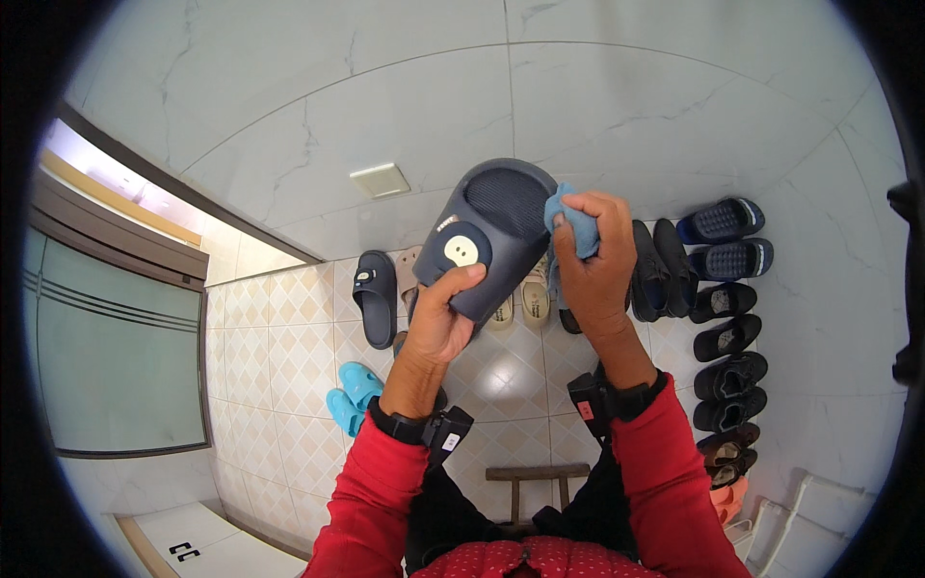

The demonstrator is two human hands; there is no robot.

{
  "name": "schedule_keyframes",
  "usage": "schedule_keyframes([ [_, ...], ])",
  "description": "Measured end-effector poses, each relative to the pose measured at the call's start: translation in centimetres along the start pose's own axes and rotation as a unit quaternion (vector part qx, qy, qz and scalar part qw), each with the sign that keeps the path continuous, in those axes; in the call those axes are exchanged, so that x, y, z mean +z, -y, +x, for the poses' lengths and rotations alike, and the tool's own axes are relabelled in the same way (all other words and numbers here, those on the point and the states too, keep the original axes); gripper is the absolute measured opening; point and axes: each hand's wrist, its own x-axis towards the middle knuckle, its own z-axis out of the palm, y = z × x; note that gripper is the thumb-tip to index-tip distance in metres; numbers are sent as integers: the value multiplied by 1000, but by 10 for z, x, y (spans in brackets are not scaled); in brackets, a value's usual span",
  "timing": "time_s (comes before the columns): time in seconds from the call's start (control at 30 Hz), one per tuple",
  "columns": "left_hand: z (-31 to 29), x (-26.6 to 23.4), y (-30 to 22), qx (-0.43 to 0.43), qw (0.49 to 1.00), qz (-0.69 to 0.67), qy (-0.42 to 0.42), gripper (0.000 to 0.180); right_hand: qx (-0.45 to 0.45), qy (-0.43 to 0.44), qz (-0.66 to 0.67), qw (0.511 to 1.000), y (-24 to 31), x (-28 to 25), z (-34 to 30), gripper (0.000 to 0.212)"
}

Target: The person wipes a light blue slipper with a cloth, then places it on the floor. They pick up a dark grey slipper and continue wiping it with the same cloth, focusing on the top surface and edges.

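A dark navy slide slipper (496, 246) with a cream button-nose patch on its strap is held up in front of me, above the floor. My left hand (443, 318) grips its lower end, thumb on the strap beside the patch. In my right hand (599, 260) is a bunched blue cloth (573, 223), pressed against the slipper's right edge near the far end. The fingers of that hand are closed round the cloth. A similar dark slipper (375, 299) stands on the floor by the wall, left of my left hand.
Light blue clogs (358, 387) lie on the tiled floor at left. Beige shoes (535, 297) and black shoes (665, 270) line the far wall. Several dark shoes (725, 337) stand along the right wall, near a white rack (790, 511). A wooden stool (537, 473) is between my legs.
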Motion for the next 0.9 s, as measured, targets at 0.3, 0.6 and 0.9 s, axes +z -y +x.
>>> schedule_keyframes([
  [0.3,-8,10,10,-53,984,172,6,52,84,-33,-7,996,-11,-14,15,21],
  [0.6,7,-6,10,-50,996,-67,-24,45,119,-5,41,992,-4,-6,9,22],
  [0.9,17,-15,0,8,977,-212,2,48,81,68,68,992,8,28,-25,25],
])
